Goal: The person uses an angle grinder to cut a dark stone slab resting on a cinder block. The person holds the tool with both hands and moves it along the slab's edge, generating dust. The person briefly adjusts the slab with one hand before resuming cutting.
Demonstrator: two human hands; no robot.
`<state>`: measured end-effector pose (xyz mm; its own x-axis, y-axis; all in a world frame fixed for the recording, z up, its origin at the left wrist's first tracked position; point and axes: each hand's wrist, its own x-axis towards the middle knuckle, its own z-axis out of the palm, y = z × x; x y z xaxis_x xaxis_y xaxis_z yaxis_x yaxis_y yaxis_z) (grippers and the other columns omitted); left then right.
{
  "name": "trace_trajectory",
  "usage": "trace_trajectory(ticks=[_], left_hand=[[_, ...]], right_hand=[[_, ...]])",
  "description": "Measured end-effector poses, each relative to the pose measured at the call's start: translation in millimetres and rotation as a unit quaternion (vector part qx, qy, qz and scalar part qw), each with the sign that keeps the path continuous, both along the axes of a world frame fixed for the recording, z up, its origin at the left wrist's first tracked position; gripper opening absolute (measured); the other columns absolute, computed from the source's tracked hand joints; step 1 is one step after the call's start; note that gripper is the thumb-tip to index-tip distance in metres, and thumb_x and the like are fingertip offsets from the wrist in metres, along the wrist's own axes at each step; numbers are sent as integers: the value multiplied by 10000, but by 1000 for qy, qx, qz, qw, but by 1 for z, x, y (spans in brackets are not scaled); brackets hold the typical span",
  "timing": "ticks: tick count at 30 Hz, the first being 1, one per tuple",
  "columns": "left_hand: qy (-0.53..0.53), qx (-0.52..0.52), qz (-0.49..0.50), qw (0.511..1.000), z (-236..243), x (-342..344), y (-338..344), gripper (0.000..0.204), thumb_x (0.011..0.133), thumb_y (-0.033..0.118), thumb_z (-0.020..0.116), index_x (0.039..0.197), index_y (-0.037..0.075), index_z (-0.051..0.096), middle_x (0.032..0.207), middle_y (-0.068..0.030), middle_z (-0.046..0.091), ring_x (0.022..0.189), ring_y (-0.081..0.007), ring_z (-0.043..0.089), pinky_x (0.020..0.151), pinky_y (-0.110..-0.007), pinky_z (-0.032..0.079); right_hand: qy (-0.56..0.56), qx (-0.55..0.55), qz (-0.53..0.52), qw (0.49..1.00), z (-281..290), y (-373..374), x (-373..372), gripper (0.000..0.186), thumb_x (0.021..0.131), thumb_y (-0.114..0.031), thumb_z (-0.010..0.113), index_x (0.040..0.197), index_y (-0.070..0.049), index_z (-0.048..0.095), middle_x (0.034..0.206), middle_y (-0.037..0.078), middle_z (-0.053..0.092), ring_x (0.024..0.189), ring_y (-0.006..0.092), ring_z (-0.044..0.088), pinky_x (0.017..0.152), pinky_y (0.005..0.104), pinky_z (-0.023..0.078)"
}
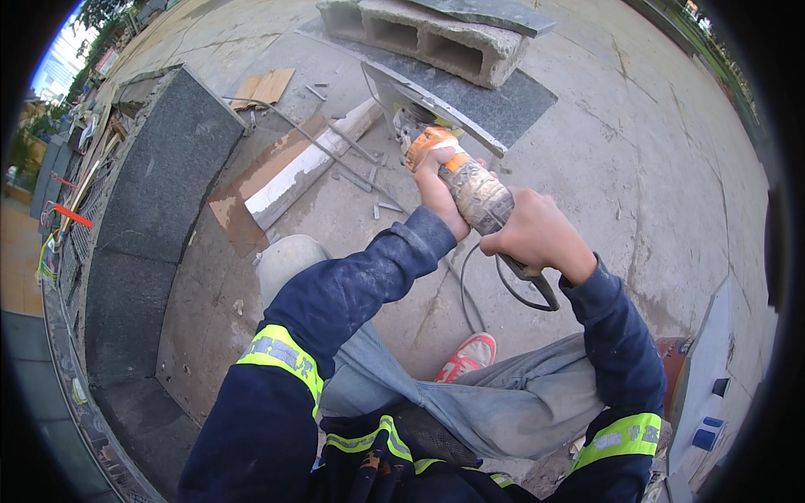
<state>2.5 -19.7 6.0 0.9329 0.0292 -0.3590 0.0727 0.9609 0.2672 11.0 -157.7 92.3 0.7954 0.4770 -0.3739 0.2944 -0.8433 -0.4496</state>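
Observation:
Both of my hands are closed on an angle grinder (478, 191), its orange front end pointing away from me and its grey body caked in dust. My left hand (438, 194) wraps the body just behind the orange part. Around the rear end, by the cord, is my right hand (537, 230). The grinder's head is at the near face of a tilted stone slab (436, 105); the disc is mostly hidden, and I cannot tell whether it touches the slab. A dark cord (528, 293) loops down from the rear of the grinder.
Beyond the slab, a hollow concrete block (453, 52) rests on a flat dark slab (511, 113). A white-topped, torn cardboard-brown piece (289, 180), a cable (319, 142) and several offcuts lie on the concrete floor. A dark stone-clad wall (138, 226) runs along my left; a grey panel (700, 369) leans at right.

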Motion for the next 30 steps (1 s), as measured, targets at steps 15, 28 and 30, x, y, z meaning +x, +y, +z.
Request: trace_trajectory(ticks=[15, 28, 30], left_hand=[[-11, 4, -6, 1000, -4, 2, 2, 583, 747, 379, 605, 1166, 50, 368, 960, -135, 527, 876, -325, 587, 789, -482, 531], [9, -4, 16, 1000, -4, 18, 23, 586, 721, 340, 625, 1178, 65, 380, 904, -141, 550, 802, -319, 607, 743, -480, 543], [14, -13, 17, 1000, -4, 22, 28, 582, 717, 338, 630, 1172, 69, 386, 907, -138, 552, 791, -321, 605, 729, -479, 545]], right_hand=[[3, 0, 3, 1000, -2, 1, 2, 581, 574, -341, 748, 891, 130, 621, 812, 274, 658, 793, 396, 670, 749, 387, 540], [-2, -12, 8, 1000, -4, 22, 18, 591, 576, -365, 762, 904, 108, 628, 813, 245, 672, 783, 367, 682, 740, 368, 551], [-1, -14, 5, 1000, -2, 28, 22, 581, 576, -367, 765, 891, 104, 633, 808, 244, 673, 781, 363, 683, 737, 367, 552]])
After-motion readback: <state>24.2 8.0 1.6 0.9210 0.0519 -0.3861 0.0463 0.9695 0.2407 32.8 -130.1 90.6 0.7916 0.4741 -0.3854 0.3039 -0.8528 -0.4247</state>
